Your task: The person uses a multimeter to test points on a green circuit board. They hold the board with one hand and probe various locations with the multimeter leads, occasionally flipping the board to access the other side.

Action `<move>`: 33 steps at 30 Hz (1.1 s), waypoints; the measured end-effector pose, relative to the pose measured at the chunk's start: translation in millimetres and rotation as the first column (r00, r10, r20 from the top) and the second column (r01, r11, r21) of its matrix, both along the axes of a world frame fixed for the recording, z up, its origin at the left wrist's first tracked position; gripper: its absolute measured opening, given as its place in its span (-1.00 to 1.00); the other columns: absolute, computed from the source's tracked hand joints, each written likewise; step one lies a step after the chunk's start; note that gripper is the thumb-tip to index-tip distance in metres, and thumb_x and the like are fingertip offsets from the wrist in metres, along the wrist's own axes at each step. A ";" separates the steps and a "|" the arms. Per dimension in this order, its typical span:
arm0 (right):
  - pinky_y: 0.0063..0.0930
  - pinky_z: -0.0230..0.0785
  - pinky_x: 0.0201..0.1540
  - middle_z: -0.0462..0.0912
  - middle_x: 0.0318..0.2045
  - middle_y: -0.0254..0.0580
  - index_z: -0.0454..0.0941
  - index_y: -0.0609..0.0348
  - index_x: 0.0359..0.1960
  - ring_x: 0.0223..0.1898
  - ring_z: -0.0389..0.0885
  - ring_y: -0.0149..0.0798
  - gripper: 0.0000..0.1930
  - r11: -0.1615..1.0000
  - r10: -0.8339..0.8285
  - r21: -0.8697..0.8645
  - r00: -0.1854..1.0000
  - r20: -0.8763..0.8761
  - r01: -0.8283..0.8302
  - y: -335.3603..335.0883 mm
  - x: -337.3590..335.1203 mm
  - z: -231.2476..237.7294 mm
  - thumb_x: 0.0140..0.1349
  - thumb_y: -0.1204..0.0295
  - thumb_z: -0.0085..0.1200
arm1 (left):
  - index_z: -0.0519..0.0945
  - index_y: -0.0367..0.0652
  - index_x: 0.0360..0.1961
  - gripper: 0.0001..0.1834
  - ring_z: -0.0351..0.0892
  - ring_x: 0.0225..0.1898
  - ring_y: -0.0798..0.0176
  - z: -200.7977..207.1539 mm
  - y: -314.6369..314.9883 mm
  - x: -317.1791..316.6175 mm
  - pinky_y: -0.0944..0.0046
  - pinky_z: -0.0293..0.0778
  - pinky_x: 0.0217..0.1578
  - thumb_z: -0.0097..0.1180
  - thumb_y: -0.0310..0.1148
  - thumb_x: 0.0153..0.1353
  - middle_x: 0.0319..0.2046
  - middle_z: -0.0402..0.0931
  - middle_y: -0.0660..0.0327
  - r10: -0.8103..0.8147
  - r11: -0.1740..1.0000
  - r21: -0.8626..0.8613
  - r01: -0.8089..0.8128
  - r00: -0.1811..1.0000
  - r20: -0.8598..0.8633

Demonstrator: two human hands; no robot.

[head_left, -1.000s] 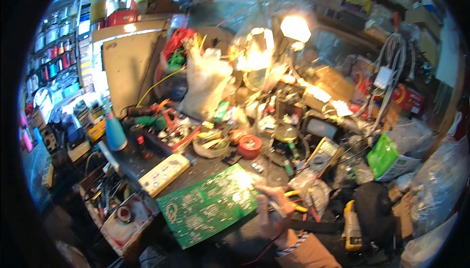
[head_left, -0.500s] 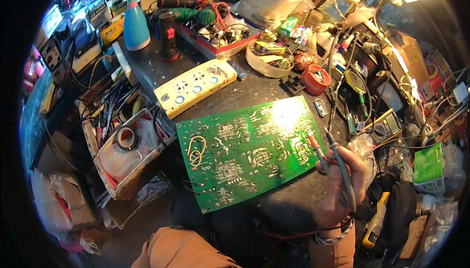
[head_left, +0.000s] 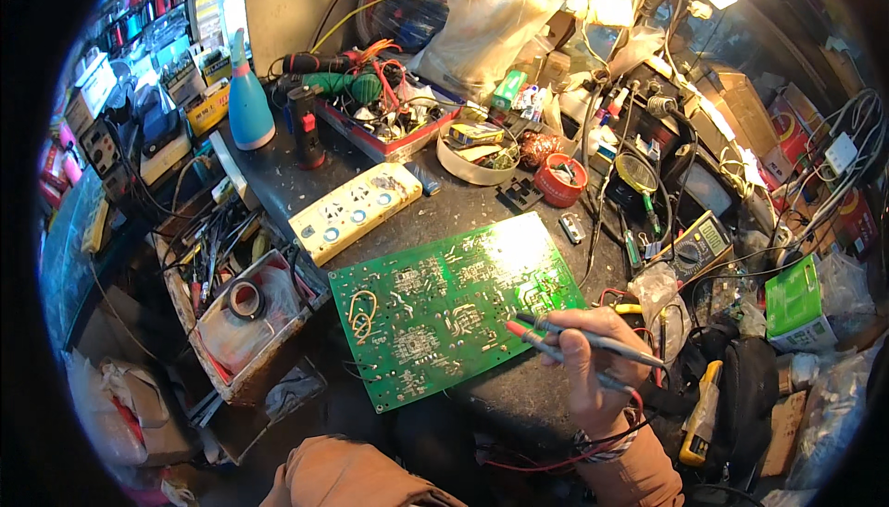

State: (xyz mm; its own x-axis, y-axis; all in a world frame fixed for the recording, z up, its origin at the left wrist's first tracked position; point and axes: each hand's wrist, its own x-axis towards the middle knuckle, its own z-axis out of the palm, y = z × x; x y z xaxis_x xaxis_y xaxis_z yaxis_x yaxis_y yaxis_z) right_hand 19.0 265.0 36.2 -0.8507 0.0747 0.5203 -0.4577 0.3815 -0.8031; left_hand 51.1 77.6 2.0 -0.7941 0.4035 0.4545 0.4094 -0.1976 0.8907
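My right hand [head_left: 593,382] is closed around a pair of grey multimeter probes [head_left: 611,347], pinched together like chopsticks. One probe has a red tip end, the other a dark one. Both tips hover over or rest near the right front edge of a large green circuit board [head_left: 444,294]; contact cannot be made out. The board lies solder side up on the dark bench, with a loop of pale wire [head_left: 362,314] on its left part. A yellow-edged digital multimeter [head_left: 693,250] lies to the right. My left hand is out of sight; only an orange-brown sleeve [head_left: 352,475] shows.
Behind the board lies a cream power strip [head_left: 356,211]. Farther back stand a blue spray bottle [head_left: 249,109], a red-rimmed box of parts [head_left: 394,149] and a red tub [head_left: 561,180]. An open drawer with a tape roll [head_left: 245,299] is at left. Cables clutter the right.
My right hand has shifted left, and the probes have swung from pointing up to pointing left, closer to the board's front edge. The whole view has also shifted slightly.
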 end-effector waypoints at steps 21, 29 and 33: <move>-0.40 0.65 0.03 0.78 -0.13 0.05 0.64 0.45 0.09 -0.10 0.80 -0.24 -0.78 0.974 -0.014 -0.222 0.986 0.167 0.052 19.2 9.5 -15.0 0.51 0.58 0.14 | 0.50 -0.08 -0.54 -0.78 0.47 -0.56 0.18 52.2 118.9 38.9 0.19 0.40 -0.58 0.32 -0.34 0.14 -0.54 0.40 0.29 -0.036 0.833 0.496 0.244 0.919 -0.393; -0.53 0.51 -0.38 0.65 -0.39 -0.17 0.55 0.29 0.00 -0.43 0.65 -0.37 -0.66 0.907 -0.362 -0.175 0.922 0.139 0.383 36.5 10.0 -0.1 0.65 0.19 0.03 | 0.56 -0.07 -0.54 -0.75 0.50 -0.60 0.18 5.6 99.6 -10.8 0.20 0.34 -0.61 0.40 -0.40 0.21 -0.56 0.46 0.27 0.103 0.894 0.427 0.134 0.866 -0.489; -0.56 0.42 -0.39 0.58 -0.38 -0.28 0.54 0.23 0.07 -0.46 0.52 -0.41 -0.63 0.660 -0.483 -0.630 0.874 0.060 0.408 53.8 2.8 3.8 0.66 0.12 -0.04 | 0.59 -0.19 -0.28 -0.75 0.65 -0.39 -0.04 -7.3 96.4 -20.6 0.05 0.57 -0.37 0.24 -0.23 0.46 -0.44 0.57 0.08 0.040 0.987 0.160 -0.015 0.987 -0.154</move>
